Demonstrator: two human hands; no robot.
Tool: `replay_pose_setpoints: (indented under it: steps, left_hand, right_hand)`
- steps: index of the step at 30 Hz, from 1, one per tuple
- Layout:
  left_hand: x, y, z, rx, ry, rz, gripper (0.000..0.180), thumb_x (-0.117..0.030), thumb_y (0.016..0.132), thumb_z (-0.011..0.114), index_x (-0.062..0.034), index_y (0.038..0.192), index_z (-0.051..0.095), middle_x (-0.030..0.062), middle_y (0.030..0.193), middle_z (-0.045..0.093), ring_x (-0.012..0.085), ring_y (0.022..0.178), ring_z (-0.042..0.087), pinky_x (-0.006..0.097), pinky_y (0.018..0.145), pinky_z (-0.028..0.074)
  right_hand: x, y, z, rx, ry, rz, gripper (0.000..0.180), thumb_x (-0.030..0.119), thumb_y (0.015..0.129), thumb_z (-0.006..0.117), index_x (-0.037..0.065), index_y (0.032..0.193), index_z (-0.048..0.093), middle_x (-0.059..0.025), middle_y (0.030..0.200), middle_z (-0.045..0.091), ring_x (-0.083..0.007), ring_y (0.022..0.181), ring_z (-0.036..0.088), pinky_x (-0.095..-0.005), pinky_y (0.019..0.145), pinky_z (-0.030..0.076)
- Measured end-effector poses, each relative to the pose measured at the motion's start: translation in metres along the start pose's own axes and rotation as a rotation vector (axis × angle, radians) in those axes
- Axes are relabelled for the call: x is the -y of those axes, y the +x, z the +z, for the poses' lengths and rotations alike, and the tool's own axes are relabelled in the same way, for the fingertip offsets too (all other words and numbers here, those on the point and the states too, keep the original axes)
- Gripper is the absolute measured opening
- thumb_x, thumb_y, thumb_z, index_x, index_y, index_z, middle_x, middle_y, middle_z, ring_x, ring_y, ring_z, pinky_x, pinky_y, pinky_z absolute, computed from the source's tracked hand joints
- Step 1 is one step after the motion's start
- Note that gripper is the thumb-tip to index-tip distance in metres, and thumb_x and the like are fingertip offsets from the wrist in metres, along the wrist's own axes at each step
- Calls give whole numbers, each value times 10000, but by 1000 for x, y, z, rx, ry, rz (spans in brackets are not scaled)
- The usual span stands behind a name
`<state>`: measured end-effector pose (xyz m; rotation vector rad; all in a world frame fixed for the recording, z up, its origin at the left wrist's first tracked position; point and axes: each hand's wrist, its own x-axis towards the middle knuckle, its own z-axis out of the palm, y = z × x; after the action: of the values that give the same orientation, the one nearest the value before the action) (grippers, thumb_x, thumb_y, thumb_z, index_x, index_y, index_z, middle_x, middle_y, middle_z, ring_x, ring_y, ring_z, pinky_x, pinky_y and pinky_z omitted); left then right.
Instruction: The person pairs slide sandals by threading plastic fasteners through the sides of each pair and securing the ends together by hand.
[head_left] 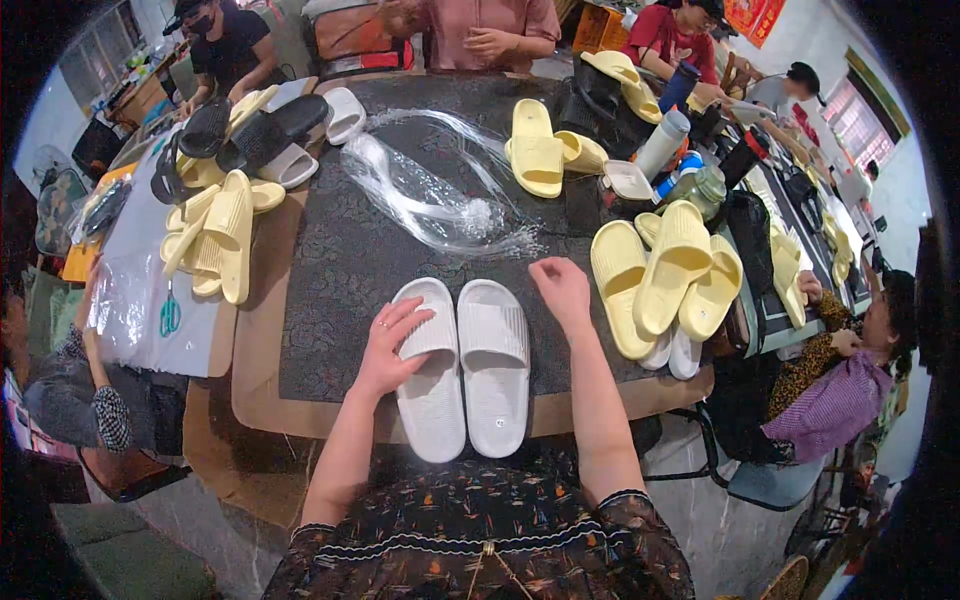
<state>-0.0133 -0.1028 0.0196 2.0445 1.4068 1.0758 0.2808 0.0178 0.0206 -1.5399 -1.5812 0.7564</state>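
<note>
Two light grey-white slide slippers lie side by side at the table's near edge, toes pointing away from me. On the left slipper [434, 410], my left hand [393, 345] grips the strap from its outer side, fingers over the top and thumb at the strap's rear edge. The right slipper [496, 390] is untouched. Beyond and to the right of it, my right hand [562, 292] hovers with fingers bent together in a pinch; anything between them is too small to make out. Just ahead of that hand spreads a loose bundle of clear plastic strands [440, 205].
Yellow slippers [680, 265] are piled at the right, with bottles [663, 140] behind. Another yellow pair [538, 150] sits farther back. At left are more yellow slippers [225, 240], black slippers [250, 145] and green-handled scissors [170, 312]. Several people work around the tables.
</note>
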Motion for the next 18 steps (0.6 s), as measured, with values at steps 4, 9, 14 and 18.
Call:
replay_pose_setpoints:
  steps: [4,9,14,18]
  left_hand:
    - [0,-2,0,-9,-21,-20,616,-117,605,759,-160,1202,616,65,1338,529,305,1271,447,467,1122,273]
    - [1,-1,0,14,-21,-37,616,-112,603,760,-157,1200,615,65,1342,522,304,1276,438,462,1126,271]
    - [1,-1,1,-2,-9,-33,619,-115,598,763,-155,1198,617,68,1334,527,304,1273,442,460,1128,270]
    - [3,-2,0,-8,3,-37,621,-115,593,764,-153,1195,619,73,1327,533,307,1271,444,460,1124,277]
  right_hand:
    - [0,29,15,-11,-446,54,327,431,784,690,119,863,747,-124,824,699,-305,796,673,-419,714,532]
    - [-4,46,35,-53,-676,174,334,404,767,695,80,840,726,-160,866,698,-333,851,679,-437,756,543]
    - [-18,54,37,-98,-663,175,253,300,727,678,72,829,723,-172,869,697,-345,848,677,-437,761,544]
    - [-13,46,29,-36,-468,212,235,308,717,682,107,824,744,-155,859,704,-334,829,680,-435,762,542]
